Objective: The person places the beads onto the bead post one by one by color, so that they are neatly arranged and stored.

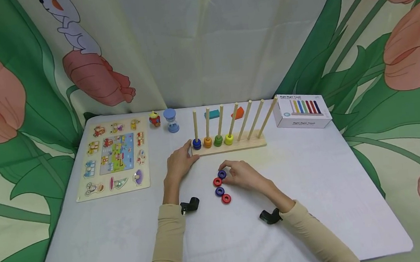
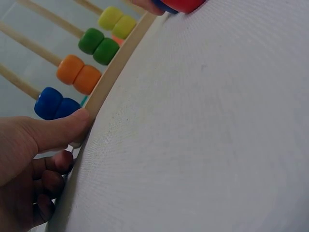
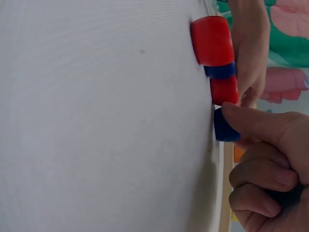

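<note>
A wooden base [image 1: 249, 143] carries several upright pegs. Pairs of blue beads [image 1: 196, 144], orange beads [image 1: 207, 142], green beads [image 1: 218, 140] and yellow beads [image 1: 229, 139] sit on the left pegs. My left hand [image 1: 179, 162] grips the base's left end, thumb [image 2: 67, 129] on its front edge. My right hand [image 1: 245, 175] pinches a dark blue bead [image 1: 221, 174] at the far end of a short line on the cloth; in the right wrist view the thumb [image 3: 256, 121] presses it. Nearer me lie a red bead [image 1: 217, 182], another blue bead [image 1: 220, 191] and another red bead [image 1: 226, 198].
A picture puzzle board [image 1: 125, 183] lies at the left. Behind stand a small figure [image 1: 154, 119], a blue sand timer [image 1: 171, 121], a teal block [image 1: 213, 114] and an orange block [image 1: 238, 112]. A white box [image 1: 301, 111] stands at the back right.
</note>
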`<state>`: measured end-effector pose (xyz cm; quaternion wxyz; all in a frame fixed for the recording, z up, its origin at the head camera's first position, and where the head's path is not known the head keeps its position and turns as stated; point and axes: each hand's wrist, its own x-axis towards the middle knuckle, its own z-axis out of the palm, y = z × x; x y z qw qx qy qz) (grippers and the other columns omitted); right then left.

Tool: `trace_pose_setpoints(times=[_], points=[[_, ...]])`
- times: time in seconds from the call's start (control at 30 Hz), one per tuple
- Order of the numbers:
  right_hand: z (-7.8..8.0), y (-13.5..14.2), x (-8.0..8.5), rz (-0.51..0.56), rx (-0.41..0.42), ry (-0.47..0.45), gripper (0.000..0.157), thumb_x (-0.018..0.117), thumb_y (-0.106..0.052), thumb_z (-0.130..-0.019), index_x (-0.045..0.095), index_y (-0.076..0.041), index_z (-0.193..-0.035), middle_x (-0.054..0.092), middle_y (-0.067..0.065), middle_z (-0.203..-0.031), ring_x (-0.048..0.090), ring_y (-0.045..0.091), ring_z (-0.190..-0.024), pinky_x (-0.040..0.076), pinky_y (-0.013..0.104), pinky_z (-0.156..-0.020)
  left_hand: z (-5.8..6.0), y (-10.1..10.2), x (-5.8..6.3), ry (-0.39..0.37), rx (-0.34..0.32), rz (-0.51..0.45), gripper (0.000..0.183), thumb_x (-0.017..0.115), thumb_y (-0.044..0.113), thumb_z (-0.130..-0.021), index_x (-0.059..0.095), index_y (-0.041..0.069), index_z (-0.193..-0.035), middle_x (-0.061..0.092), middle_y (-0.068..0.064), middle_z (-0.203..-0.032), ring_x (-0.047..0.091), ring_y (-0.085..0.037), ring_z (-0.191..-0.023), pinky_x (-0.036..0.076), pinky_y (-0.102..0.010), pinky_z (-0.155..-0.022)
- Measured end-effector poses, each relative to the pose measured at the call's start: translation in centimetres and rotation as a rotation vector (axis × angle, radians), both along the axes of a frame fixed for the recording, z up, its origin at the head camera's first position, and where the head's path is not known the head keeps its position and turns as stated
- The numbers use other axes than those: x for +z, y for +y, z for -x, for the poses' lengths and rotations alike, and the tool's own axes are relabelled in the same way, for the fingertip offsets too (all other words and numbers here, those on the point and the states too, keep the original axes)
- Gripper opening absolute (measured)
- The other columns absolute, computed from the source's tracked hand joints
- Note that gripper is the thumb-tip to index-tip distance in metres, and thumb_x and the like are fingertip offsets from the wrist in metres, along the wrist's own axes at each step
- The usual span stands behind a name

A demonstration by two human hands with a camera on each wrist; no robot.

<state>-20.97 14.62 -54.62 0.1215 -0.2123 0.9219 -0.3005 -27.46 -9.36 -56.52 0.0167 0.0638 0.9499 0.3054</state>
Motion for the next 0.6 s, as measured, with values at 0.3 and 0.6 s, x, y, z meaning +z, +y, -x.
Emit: trace_pose_setpoints(times=[0.3, 0.6], points=[[0.3, 0.7, 5.1, 0.095, -0.217, 0.257, 0.04, 0.072, -0.038, -0.084, 0.06, -0.011, -0.112, 0.038, -0.004, -0.05, 0.033, 0.011, -0.042, 0.026, 0.026, -0.041, 0.0, 0.0, -0.1, -0.004, 0.003, -0.007, 0.07, 0.067, 0.042, -0.087, 0.041, 0.016, -0.145, 0.056, 0.001, -0.071, 0.049, -0.017, -0.058, 0.035, -0.033, -0.055], [2.8, 2.9, 13.4, 0.199, -0.453, 0.657, 0.048, 0.069, -0.039, -0.086, 0.058, -0.005, -0.118, 0.043, 0.004, -0.055, 0.038, 0.018, -0.044, 0.029, 0.032, -0.041, -0.1, 0.0, -0.2, -0.002, 0.0, -0.023, 0.069, 0.068, 0.04, -0.086, 0.041, 0.015, -0.145, 0.056, 0.0, -0.07, 0.048, -0.017, -0.057, 0.035, -0.033, -0.054]])
